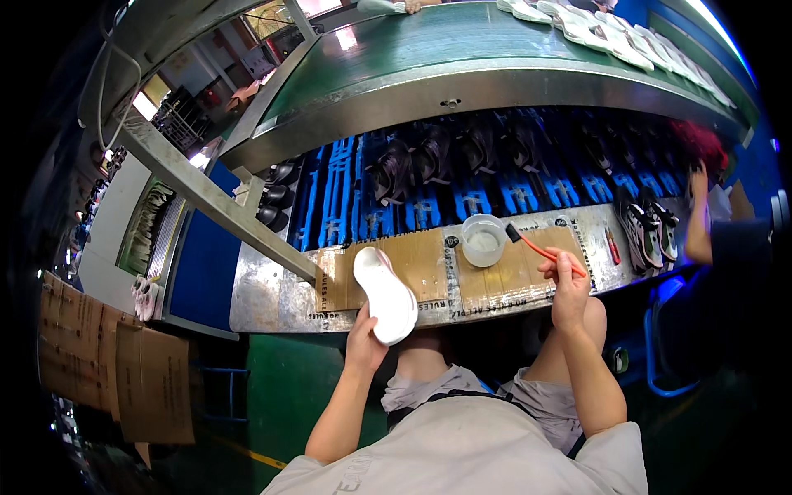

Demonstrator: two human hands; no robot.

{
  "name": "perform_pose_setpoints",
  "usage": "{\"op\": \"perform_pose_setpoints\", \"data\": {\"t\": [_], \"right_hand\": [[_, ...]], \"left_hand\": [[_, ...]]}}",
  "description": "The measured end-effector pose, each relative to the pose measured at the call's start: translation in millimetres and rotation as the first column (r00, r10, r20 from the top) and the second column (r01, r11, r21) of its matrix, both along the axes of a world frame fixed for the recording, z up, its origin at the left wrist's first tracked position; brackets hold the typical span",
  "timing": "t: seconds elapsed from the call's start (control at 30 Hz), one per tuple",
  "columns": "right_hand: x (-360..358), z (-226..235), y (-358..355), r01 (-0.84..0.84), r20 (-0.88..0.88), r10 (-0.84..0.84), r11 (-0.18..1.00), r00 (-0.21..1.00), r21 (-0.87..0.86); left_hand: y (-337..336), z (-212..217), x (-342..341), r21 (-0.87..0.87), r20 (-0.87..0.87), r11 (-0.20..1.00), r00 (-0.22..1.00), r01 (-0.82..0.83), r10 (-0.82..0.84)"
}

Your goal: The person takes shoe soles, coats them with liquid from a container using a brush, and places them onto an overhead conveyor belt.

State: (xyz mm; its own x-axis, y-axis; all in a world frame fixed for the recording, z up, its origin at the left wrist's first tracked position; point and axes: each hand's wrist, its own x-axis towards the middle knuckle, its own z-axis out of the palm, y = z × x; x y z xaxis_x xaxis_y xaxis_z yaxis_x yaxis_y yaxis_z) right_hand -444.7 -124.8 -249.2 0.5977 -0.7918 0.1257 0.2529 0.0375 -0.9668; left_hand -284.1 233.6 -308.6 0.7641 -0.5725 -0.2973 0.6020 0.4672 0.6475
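Observation:
My left hand [364, 341] grips a white shoe sole [384, 295] by its lower end, holding it tilted above the near edge of the metal bench. My right hand [569, 285] is closed round the orange handle of a brush [540, 247]. The brush's dark bristle head points left, close to a translucent plastic tub [483, 240] with whitish liquid in it. Under the tub and the sole lie flattened cardboard sheets [425, 257] fixed with printed tape.
Dark shoes [394, 172] ride on a blue rack conveyor behind the bench. White soles [606, 35] line the green upper belt [396, 49]. A red-handled tool [613, 247] and sneakers [648, 227] lie right, beside another person's arm [700, 214]. A metal post [223, 202] slants at left.

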Motion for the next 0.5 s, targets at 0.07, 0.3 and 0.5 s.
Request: {"op": "perform_pose_setpoints", "data": {"t": [0.07,0.3,0.5], "right_hand": [[-8.2,-20.6,-14.7,0.054,-0.036,-0.055,0.998,0.998,-0.02],[-32.5,-75.4,-36.1,0.108,-0.039,-0.113,0.987,0.993,-0.118],[-32.1,-77.6,-35.5,0.105,0.014,-0.105,0.993,0.994,-0.044]], "left_hand": [[5.6,13.3,-9.9,0.246,0.053,0.964,0.995,-0.1,0.09],[0.4,112.9,-10.0,0.165,0.203,0.98,0.969,0.107,-0.14],[-80.8,259.2,97.3,-0.012,0.615,0.973,0.769,0.232,-0.175]]}}
